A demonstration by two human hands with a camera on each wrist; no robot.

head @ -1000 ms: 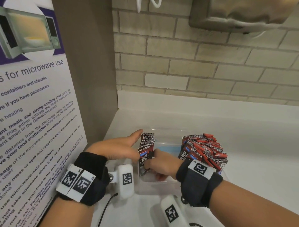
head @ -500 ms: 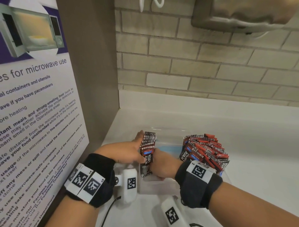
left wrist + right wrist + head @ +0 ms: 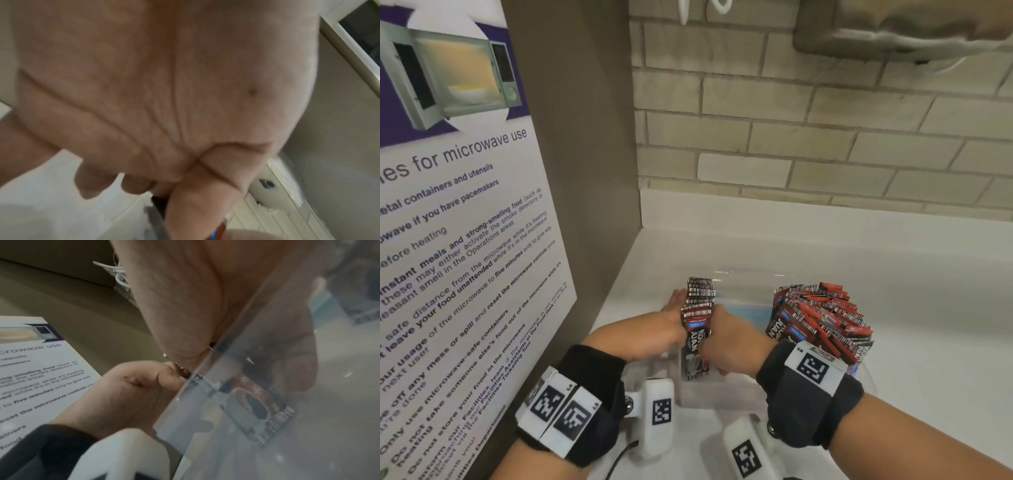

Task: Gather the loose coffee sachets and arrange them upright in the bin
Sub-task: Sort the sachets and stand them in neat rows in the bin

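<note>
Two hands work one small stack of coffee sachets (image 3: 698, 315) at the lower centre of the head view, standing it on end at the left end of the clear plastic bin (image 3: 722, 394). The left hand (image 3: 659, 330) lies against the stack's outer face, its fingers fairly straight and pressing rather than wrapping; the left wrist view is mostly blurred palm, so I cannot say more about its fingers. The right hand (image 3: 734, 344) presses the opposite face from inside the bin, and in the right wrist view its fingers (image 3: 294, 369) show through the transparent wall, curled against a sachet printed with a coffee cup, so this hand seems clamped on the stack. At the lower right of the head view a much larger packed block of sachets (image 3: 822, 318) fills the bin's right end, its top fanning a little, with a bare gap of bin floor between the two groups. The step in hand looks like seating and squaring this gathered stack upright. The next move probably calls for easing the stack's lower edges down to the bin floor, keeping both faces pressed so the sachets stay in line, then letting go gently or sliding the stack toward the packed block, since a thin stack left alone in the gap would likely topple. Whether the lower edges already touch the floor cannot be told.
</note>
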